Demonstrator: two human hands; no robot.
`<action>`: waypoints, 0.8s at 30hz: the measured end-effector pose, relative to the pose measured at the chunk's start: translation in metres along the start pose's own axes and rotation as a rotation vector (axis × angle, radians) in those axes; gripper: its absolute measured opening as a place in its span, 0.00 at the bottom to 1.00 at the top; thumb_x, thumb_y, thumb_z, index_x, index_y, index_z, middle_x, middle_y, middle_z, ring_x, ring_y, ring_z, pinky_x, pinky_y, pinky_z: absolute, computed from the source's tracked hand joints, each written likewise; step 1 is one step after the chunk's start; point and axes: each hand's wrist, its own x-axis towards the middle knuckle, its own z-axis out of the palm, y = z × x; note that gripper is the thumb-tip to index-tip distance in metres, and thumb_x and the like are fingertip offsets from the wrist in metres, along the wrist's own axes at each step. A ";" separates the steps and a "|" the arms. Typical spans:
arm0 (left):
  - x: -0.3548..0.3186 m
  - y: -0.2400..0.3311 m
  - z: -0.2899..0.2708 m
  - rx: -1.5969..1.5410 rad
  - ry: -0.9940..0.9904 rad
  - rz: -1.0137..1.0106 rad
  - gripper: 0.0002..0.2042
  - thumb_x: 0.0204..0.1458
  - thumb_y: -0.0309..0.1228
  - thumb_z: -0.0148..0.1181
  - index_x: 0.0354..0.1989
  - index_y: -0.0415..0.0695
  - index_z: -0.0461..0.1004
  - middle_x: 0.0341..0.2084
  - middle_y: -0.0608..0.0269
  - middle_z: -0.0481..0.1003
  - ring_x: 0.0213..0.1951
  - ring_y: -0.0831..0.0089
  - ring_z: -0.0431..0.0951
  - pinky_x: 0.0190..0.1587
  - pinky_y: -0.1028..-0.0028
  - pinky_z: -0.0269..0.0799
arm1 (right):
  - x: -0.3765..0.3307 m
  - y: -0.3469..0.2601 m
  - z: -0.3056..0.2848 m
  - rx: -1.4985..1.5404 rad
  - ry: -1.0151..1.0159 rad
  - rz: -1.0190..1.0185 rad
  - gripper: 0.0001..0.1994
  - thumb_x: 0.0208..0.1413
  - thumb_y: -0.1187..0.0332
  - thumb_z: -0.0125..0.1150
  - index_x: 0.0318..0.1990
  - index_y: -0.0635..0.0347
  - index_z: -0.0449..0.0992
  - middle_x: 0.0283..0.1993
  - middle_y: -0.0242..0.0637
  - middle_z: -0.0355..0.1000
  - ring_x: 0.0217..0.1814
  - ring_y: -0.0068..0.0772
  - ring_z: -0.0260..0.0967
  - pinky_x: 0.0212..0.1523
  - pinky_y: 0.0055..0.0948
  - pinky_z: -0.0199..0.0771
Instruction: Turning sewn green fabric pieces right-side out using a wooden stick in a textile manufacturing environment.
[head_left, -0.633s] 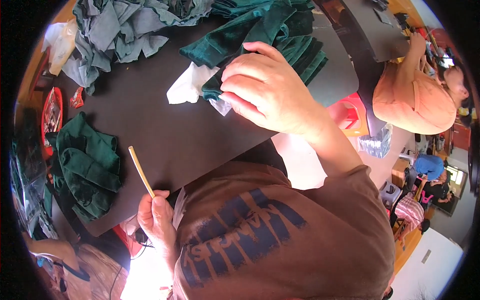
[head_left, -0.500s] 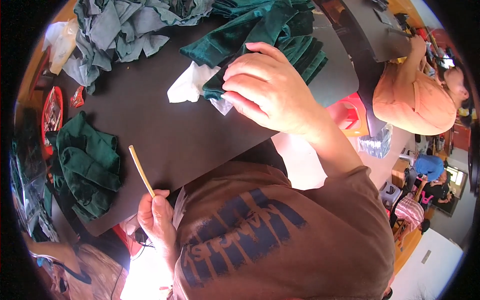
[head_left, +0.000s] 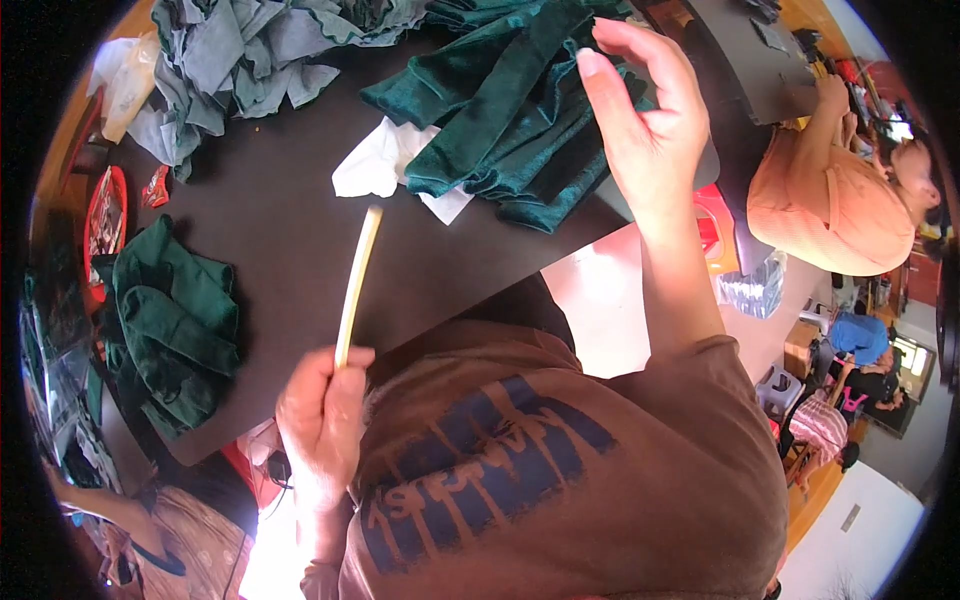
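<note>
My left hand [head_left: 325, 410] is closed near the table's front edge, pinching a thin pale-yellow stick [head_left: 358, 285] between thumb and fingers. The stick points up and away from me over the dark table. My right hand [head_left: 655, 120] is raised at the right side of a pile of dark green velvet strips [head_left: 500, 130], thumb and fingers apart, with nothing visible between them. The strips lie overlapped, their near ends toward me. White paper or cloth [head_left: 375, 165] sticks out from under their left side.
Crumpled grey-green fabric pieces [head_left: 240, 60] cover the far left. A dark green cloth bundle [head_left: 180, 310] lies at the left edge, beside a red-rimmed container [head_left: 105, 235]. A small red wrapper [head_left: 155, 187] is nearby. A person in orange [head_left: 820, 205] sits at right.
My right hand has moved right and away from me, off the velvet strips, whose near ends now lie spread out. My left hand has shifted right, and the stick has swung more upright.
</note>
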 end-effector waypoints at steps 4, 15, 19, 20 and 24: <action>0.039 0.019 0.017 0.012 -0.004 0.007 0.08 0.56 0.27 0.48 0.35 0.35 0.70 0.15 0.75 0.61 0.21 0.89 0.57 0.22 0.85 0.51 | 0.008 -0.013 0.007 0.032 0.026 0.077 0.13 0.44 0.76 0.61 0.39 0.63 0.71 0.31 0.37 0.68 0.34 0.26 0.66 0.38 0.21 0.65; 0.065 0.024 0.047 0.556 -0.092 0.147 0.09 0.56 0.32 0.45 0.29 0.40 0.63 0.22 0.47 0.66 0.27 0.48 0.68 0.28 0.63 0.63 | -0.007 0.019 0.003 0.094 -0.081 0.331 0.16 0.46 0.82 0.54 0.45 0.61 0.71 0.31 0.29 0.69 0.34 0.17 0.65 0.37 0.15 0.64; 0.067 0.025 0.049 0.605 -0.075 0.145 0.09 0.56 0.33 0.46 0.28 0.41 0.63 0.21 0.47 0.66 0.27 0.47 0.67 0.28 0.62 0.63 | -0.013 0.032 -0.001 0.260 -0.018 0.220 0.17 0.47 0.82 0.54 0.46 0.60 0.71 0.30 0.27 0.67 0.31 0.14 0.62 0.35 0.14 0.63; 0.067 0.024 0.049 0.607 -0.075 0.146 0.09 0.56 0.33 0.46 0.28 0.41 0.63 0.21 0.47 0.66 0.27 0.47 0.67 0.28 0.62 0.63 | -0.013 0.030 -0.001 0.233 -0.048 0.216 0.16 0.47 0.81 0.56 0.46 0.60 0.71 0.31 0.27 0.67 0.31 0.14 0.62 0.35 0.14 0.63; 0.064 0.023 0.053 0.631 -0.007 0.122 0.10 0.56 0.34 0.46 0.27 0.40 0.62 0.19 0.47 0.65 0.26 0.48 0.68 0.27 0.61 0.63 | -0.011 0.019 -0.005 0.119 -0.129 0.251 0.18 0.46 0.78 0.59 0.47 0.59 0.70 0.32 0.28 0.68 0.31 0.16 0.62 0.36 0.16 0.62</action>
